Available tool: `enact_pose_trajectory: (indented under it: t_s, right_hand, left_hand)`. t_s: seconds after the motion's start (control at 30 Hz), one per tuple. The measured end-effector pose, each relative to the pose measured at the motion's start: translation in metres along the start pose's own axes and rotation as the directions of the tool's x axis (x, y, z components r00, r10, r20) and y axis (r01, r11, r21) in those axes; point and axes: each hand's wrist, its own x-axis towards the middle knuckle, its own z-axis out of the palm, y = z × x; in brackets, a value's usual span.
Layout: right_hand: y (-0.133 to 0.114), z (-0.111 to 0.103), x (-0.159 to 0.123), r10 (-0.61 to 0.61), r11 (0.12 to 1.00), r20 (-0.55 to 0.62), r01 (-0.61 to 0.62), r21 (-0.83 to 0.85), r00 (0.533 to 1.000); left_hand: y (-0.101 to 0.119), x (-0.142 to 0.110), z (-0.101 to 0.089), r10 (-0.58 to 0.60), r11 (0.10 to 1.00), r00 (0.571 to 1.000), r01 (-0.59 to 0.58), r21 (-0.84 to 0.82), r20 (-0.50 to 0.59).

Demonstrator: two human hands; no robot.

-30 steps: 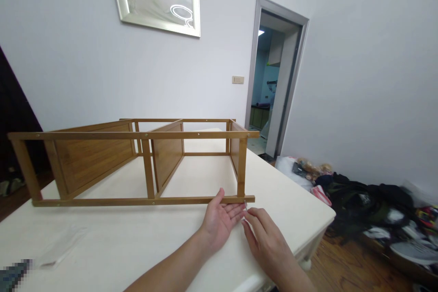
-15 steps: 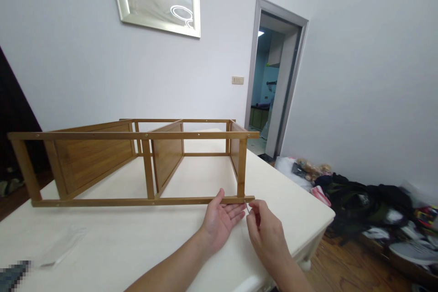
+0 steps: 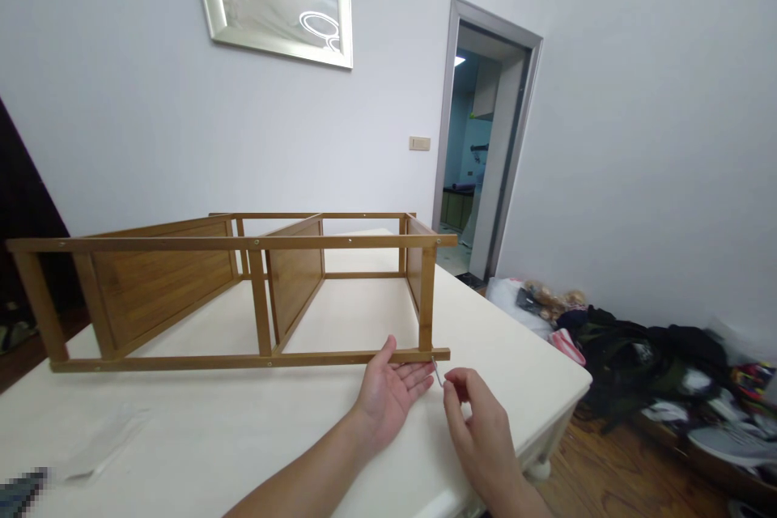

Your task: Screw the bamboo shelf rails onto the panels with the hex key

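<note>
A brown wooden shelf rack (image 3: 261,303) lies on its side on a white table (image 3: 255,437). Palm up and fingers stretched, my left hand (image 3: 387,396) rests against the lower front rail near its right end, the thumb overlapping the rail. Its fingertips lie beside a thin, bent metal hex key (image 3: 437,374), whose upper end meets the rail just below the end crosspiece. Between thumb and forefinger, my right hand (image 3: 479,425) pinches the lower end of that hex key. The screw head under the key's tip is too small to make out.
A clear plastic bag (image 3: 106,445) lies at the table's left front, near a blurred dark object (image 3: 23,492). Clothes and bags (image 3: 637,364) are piled on the right, with a grey shoe (image 3: 734,443). A doorway (image 3: 486,154) opens behind.
My right hand has shifted slightly down and right, showing more of the hex key. The left hand stays against the rail. The whole view has shifted a little.
</note>
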Motion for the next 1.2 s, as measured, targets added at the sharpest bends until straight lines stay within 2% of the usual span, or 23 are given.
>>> enact_pose_trajectory:
  t_s: [0.03,0.1,0.17,0.33,0.43,0.6,0.67,0.73,0.8,0.87,0.93,1.0,1.07,1.13,1.2]
  right_hand:
    - [0.001,-0.001,-0.002,-0.114,0.99,-0.027,0.111,-0.082,0.993]
    - [0.002,-0.002,-0.005,-0.315,0.93,-0.038,0.3,-0.211,0.948]
    - [0.005,-0.004,-0.005,-0.427,0.861,0.01,0.41,-0.301,0.904]
    - [0.013,-0.006,-0.004,-0.537,0.712,0.17,0.552,-0.435,0.826]
    - [0.017,-0.008,-0.005,-0.57,0.648,0.229,0.603,-0.466,0.789]
    - [0.018,-0.007,-0.005,-0.548,0.643,0.257,0.597,-0.48,0.796]
    - [0.017,-0.003,-0.004,-0.536,0.696,0.2,0.564,-0.445,0.82]
    - [0.014,0.001,-0.003,-0.488,0.786,0.116,0.494,-0.372,0.865]
    - [0.009,0.004,-0.002,-0.379,0.887,0.068,0.383,-0.256,0.923]
    - [0.003,0.006,-0.002,-0.227,0.962,0.078,0.236,-0.136,0.971]
    - [-0.001,0.006,-0.002,-0.086,0.995,0.105,0.091,-0.051,0.991]
    - [-0.001,0.006,-0.004,-0.024,1.0,0.129,0.026,-0.011,0.991]
    - [0.003,0.004,-0.006,-0.063,0.998,0.148,0.064,0.001,0.987]
    - [0.01,0.001,-0.007,-0.185,0.982,0.149,0.19,-0.02,0.971]
    - [0.016,-0.003,-0.005,-0.324,0.937,0.162,0.34,-0.079,0.932]
  left_hand:
    - [0.0,0.0,0.0,-0.005,1.0,1.0,0.005,0.001,0.001]
    - [0.0,-0.001,0.0,-0.012,1.0,1.0,0.012,0.003,0.005]
    - [0.0,-0.001,0.0,-0.017,1.0,1.0,0.017,0.006,0.001]
    - [0.0,-0.001,0.001,-0.02,1.0,1.0,0.02,0.006,-0.011]
    - [0.0,-0.001,0.001,-0.016,1.0,1.0,0.016,0.005,-0.015]
    - [0.0,-0.001,0.002,-0.018,1.0,0.999,0.018,0.009,-0.028]
    - [0.0,-0.001,0.002,-0.02,1.0,0.999,0.02,0.014,-0.029]
    - [0.0,-0.001,0.002,-0.016,1.0,1.0,0.016,0.019,-0.021]
    - [0.0,-0.001,0.001,-0.009,1.0,1.0,0.01,0.019,-0.008]
    - [0.0,-0.001,0.001,-0.006,1.0,1.0,0.006,0.015,0.003]
    - [0.0,-0.001,0.001,-0.009,1.0,1.0,0.009,0.011,0.011]
    - [0.0,-0.001,0.001,-0.01,1.0,1.0,0.01,0.007,0.008]
    - [0.0,-0.001,0.001,-0.007,1.0,1.0,0.007,0.006,-0.002]
    - [0.0,-0.001,0.001,-0.007,1.0,1.0,0.007,0.007,-0.013]
    - [0.0,-0.001,0.001,-0.01,1.0,1.0,0.011,0.011,-0.02]
